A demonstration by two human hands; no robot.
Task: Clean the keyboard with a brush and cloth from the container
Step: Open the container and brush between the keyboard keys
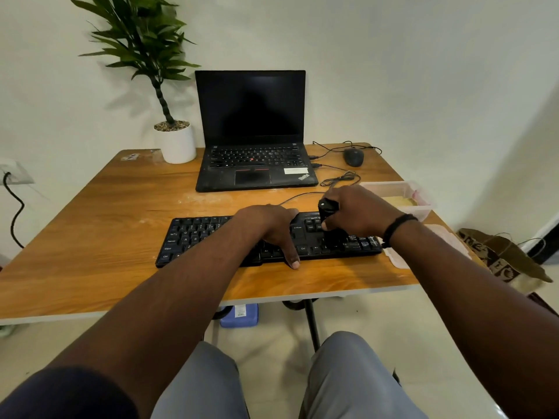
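Observation:
A black keyboard [193, 237] lies on the wooden table [90, 237] near its front edge. My left hand [272, 228] rests across the keyboard's middle, fingers over the far edge and thumb at the near edge. My right hand [360, 213] grips a black brush [326, 211] upright over the keyboard's right part, with its lower end down among the keys. A clear plastic container [405, 192] stands at the right behind my right hand, with a yellowish cloth [399, 201] inside. A pale pink cloth [447, 237] lies on the table under my right forearm.
An open black laptop [254, 146] stands at the back middle, a potted plant [175, 140] to its left, a black mouse [354, 157] and loose cables [338, 176] to its right. A brown bag [502, 258] sits on the floor at the right.

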